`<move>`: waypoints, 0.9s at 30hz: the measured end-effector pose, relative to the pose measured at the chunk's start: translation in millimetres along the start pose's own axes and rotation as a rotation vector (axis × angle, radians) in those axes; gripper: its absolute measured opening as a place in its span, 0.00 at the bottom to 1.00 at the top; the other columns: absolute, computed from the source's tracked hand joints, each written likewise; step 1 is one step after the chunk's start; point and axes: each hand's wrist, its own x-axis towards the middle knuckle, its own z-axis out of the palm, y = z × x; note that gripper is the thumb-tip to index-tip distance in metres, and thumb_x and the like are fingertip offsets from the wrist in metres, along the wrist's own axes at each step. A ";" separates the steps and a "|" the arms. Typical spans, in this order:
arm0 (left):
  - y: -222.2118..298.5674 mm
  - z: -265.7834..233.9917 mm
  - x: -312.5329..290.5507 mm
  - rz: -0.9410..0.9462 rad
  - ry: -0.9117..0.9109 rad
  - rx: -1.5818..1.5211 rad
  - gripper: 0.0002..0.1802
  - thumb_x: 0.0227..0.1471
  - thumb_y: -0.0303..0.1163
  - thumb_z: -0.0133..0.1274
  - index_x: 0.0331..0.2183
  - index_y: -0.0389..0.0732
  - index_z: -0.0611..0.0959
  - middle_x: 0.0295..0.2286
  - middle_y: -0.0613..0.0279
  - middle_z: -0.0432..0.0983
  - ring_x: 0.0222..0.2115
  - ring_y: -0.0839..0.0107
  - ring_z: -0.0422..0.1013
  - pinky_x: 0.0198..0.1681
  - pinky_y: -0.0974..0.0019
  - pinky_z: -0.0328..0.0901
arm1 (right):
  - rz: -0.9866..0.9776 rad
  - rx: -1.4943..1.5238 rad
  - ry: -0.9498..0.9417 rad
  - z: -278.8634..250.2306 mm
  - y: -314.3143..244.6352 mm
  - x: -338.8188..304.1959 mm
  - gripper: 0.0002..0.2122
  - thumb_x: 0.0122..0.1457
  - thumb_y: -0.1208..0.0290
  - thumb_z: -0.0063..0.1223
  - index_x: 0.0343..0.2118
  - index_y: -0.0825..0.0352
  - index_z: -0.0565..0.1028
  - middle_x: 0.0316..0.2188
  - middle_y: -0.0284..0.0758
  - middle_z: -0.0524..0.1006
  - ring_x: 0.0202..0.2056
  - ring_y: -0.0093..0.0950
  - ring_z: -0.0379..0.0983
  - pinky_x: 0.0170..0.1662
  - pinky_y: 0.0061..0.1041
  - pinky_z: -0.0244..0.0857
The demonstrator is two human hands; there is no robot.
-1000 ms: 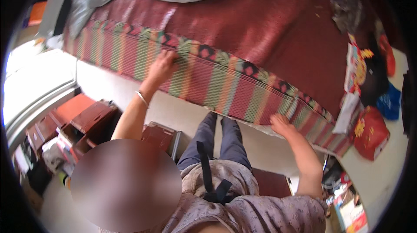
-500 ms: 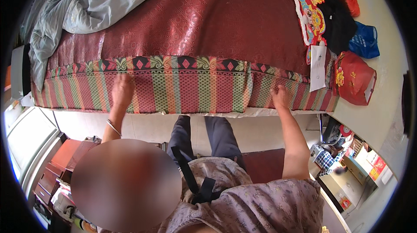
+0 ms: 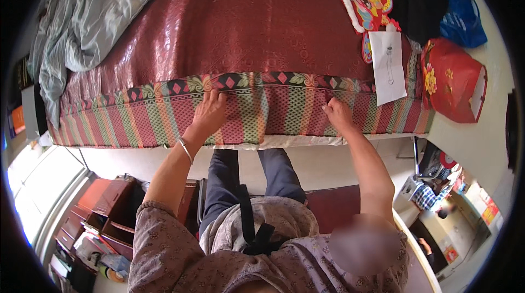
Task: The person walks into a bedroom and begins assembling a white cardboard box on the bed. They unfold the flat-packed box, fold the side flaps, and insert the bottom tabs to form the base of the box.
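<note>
While both hands press on the striped border point(image 3: 257, 110) of the bed cover, neither clearly grips it. The left hand point(image 3: 208, 111) lies flat, fingers spread toward 12 o'clock, palm on the cloth. The right hand point(image 3: 336, 113) is curled, fingertips seeming to pinch a fold of the border, though I cannot tell if it truly holds cloth. That border hangs down the mattress side, its long axis running 9 to 3 o'clock, directly under both hands; the two are well apart, the left nearer its middle. Above it, at 12, spreads the maroon cover point(image 3: 240, 25). A grey quilt point(image 3: 82, 25) lies at 10, a white paper point(image 3: 387, 66) and red bag point(image 3: 451, 82) at 2.
</note>
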 end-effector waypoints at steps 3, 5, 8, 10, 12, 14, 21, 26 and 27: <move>3.6 8.0 -1.0 0.031 -0.055 0.058 0.15 0.36 0.25 0.53 0.31 0.35 0.69 0.34 0.47 0.64 0.42 0.49 0.63 0.38 0.54 0.67 | 0.017 0.024 -0.016 -9.0 31.5 -8.4 0.12 0.51 0.62 0.53 0.23 0.67 0.68 0.20 0.42 0.73 0.26 0.43 0.71 0.28 0.40 0.63; 9.0 13.3 1.8 0.017 -0.075 0.103 0.21 0.32 0.25 0.58 0.33 0.36 0.68 0.35 0.48 0.64 0.41 0.49 0.63 0.37 0.52 0.65 | 0.058 0.002 -0.051 -7.4 31.2 -17.7 0.13 0.53 0.60 0.50 0.26 0.66 0.68 0.23 0.42 0.74 0.29 0.43 0.72 0.30 0.42 0.64; 13.2 13.2 3.2 0.009 -0.091 0.103 0.26 0.28 0.26 0.62 0.34 0.35 0.68 0.36 0.47 0.64 0.41 0.48 0.64 0.38 0.52 0.66 | 0.114 0.093 -0.017 -9.1 44.7 -19.8 0.13 0.52 0.58 0.52 0.29 0.64 0.70 0.27 0.41 0.75 0.31 0.41 0.72 0.33 0.40 0.64; 23.4 4.7 9.1 -0.028 -0.167 0.121 0.27 0.28 0.26 0.62 0.35 0.34 0.68 0.36 0.46 0.64 0.41 0.47 0.64 0.39 0.53 0.67 | 0.148 0.167 0.111 -8.9 90.0 -23.4 0.13 0.51 0.58 0.53 0.31 0.63 0.71 0.27 0.40 0.75 0.32 0.40 0.72 0.34 0.40 0.64; 26.0 3.7 14.0 -0.060 -0.241 0.143 0.28 0.27 0.25 0.63 0.35 0.34 0.68 0.36 0.46 0.64 0.41 0.47 0.64 0.39 0.54 0.67 | 0.300 0.013 0.291 -19.1 142.8 -27.2 0.15 0.48 0.59 0.57 0.33 0.66 0.72 0.30 0.42 0.72 0.37 0.41 0.69 0.39 0.37 0.63; 28.1 8.1 20.7 -0.081 -0.274 0.188 0.31 0.26 0.27 0.65 0.35 0.33 0.68 0.36 0.46 0.64 0.41 0.47 0.65 0.37 0.55 0.68 | 0.328 -0.173 0.385 -19.8 190.5 -34.4 0.15 0.47 0.60 0.58 0.31 0.68 0.71 0.31 0.42 0.71 0.39 0.40 0.67 0.40 0.38 0.63; 25.6 10.2 31.2 -0.140 -0.402 0.227 0.34 0.27 0.29 0.66 0.38 0.31 0.66 0.37 0.41 0.63 0.42 0.44 0.64 0.40 0.52 0.66 | 0.333 0.204 0.333 -19.4 208.9 -25.3 0.13 0.49 0.63 0.57 0.27 0.68 0.70 0.21 0.41 0.72 0.25 0.40 0.69 0.31 0.37 0.61; 20.5 8.4 31.9 -0.101 -0.424 0.224 0.36 0.27 0.30 0.67 0.39 0.31 0.66 0.39 0.39 0.63 0.43 0.42 0.64 0.40 0.51 0.67 | 0.261 0.273 0.262 -12.3 281.4 -38.6 0.10 0.53 0.66 0.53 0.24 0.66 0.67 0.20 0.40 0.70 0.24 0.38 0.68 0.30 0.39 0.61; 21.6 8.1 31.6 -0.100 -0.415 0.223 0.36 0.27 0.30 0.67 0.39 0.31 0.66 0.39 0.39 0.63 0.43 0.42 0.64 0.40 0.52 0.67 | 0.302 0.270 0.239 -20.7 284.7 -47.6 0.10 0.53 0.67 0.53 0.23 0.66 0.66 0.20 0.40 0.69 0.24 0.39 0.68 0.30 0.40 0.61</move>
